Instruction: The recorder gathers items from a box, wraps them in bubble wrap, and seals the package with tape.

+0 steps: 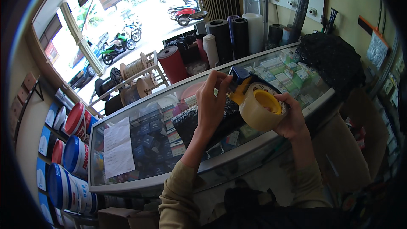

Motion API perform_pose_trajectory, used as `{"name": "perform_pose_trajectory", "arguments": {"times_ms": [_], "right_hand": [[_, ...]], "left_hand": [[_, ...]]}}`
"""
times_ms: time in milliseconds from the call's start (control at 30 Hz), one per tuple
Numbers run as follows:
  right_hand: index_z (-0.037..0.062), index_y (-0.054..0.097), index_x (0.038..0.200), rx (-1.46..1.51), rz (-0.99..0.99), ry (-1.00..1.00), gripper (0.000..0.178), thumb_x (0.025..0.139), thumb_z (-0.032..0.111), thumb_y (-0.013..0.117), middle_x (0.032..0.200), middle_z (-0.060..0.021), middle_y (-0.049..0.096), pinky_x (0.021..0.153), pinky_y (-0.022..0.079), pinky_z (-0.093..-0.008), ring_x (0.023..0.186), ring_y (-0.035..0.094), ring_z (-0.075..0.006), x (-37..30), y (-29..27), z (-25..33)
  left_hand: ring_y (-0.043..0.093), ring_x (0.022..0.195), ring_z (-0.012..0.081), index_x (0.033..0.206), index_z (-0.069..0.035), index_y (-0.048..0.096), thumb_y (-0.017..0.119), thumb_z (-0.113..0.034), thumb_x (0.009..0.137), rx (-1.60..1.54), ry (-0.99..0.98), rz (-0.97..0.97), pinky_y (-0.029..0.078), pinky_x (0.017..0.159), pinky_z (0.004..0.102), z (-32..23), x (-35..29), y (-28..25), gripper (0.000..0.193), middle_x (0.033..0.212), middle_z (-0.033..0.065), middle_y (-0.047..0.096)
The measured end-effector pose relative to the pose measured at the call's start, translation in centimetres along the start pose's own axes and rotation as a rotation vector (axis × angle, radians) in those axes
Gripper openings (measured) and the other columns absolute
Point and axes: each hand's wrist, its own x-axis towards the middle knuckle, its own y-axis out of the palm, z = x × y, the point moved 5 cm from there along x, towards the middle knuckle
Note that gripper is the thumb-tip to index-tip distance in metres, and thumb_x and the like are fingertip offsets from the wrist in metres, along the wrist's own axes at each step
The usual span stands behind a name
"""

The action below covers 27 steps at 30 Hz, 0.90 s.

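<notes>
My right hand (292,116) grips a tape dispenser with a yellow hub and frame (240,91) and a blue front end (241,74). A wide roll of tan packing tape (260,114) sits on it. My left hand (212,99) is raised beside the blue end, thumb and fingertips pinched together. What lies between those fingertips is too small to make out. Below both hands, a package in black plastic (224,125) lies on the glass display counter (146,184), partly hidden by my left forearm.
White paper sheets (118,146) lie at the counter's left. A black plastic heap (333,59) covers its right end. Rolls of sheeting (218,40) and cable spools (135,70) stand behind. Paint buckets (70,188) line the left, and an open cardboard box (343,152) sits at right.
</notes>
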Motion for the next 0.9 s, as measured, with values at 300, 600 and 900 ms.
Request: {"name": "perform_pose_trajectory", "arguments": {"times_ms": [300, 600, 900], "right_hand": [[0.0001, 0.051, 0.115, 0.105, -0.009, 0.028, 0.041, 0.087, 0.030, 0.048, 0.084, -0.0049, 0.058, 0.072, 0.050, -0.0296, 0.076, 0.058, -0.0125, -1.5, 1.4, -1.2], [-0.0002, 0.049, 0.115, 0.137, 0.008, 0.048, 0.040, 0.087, 0.027, 0.045, 0.083, -0.0038, 0.056, 0.071, 0.049, -0.0303, 0.075, 0.057, -0.0125, -2.3, 1.0, -2.9], [-0.0003, 0.049, 0.115, 0.097, -0.011, 0.102, 0.040, 0.085, 0.026, 0.047, 0.080, -0.0029, 0.055, 0.070, 0.048, -0.0281, 0.072, 0.056, -0.0122, -3.1, 1.2, -3.8]], "left_hand": [[0.058, 0.061, 0.0197, 0.086, 0.000, 0.054, 0.060, -0.005, 0.087, 0.033, 0.162, -0.055, 0.045, 0.056, 0.0329, -0.9, -0.7, -0.4, 0.008, 0.074, 0.0107, 0.058], [0.059, 0.065, 0.0120, 0.085, 0.000, 0.057, 0.062, -0.007, 0.086, 0.146, 0.307, -0.033, 0.045, 0.056, 0.0262, -1.3, -0.5, -0.8, 0.009, 0.077, 0.0085, 0.063], [0.052, 0.061, 0.0092, 0.083, -0.001, 0.058, 0.066, -0.006, 0.083, 0.067, 0.310, 0.041, 0.042, 0.054, 0.0251, -1.5, -0.1, -1.5, 0.009, 0.069, 0.0040, 0.054]]}}
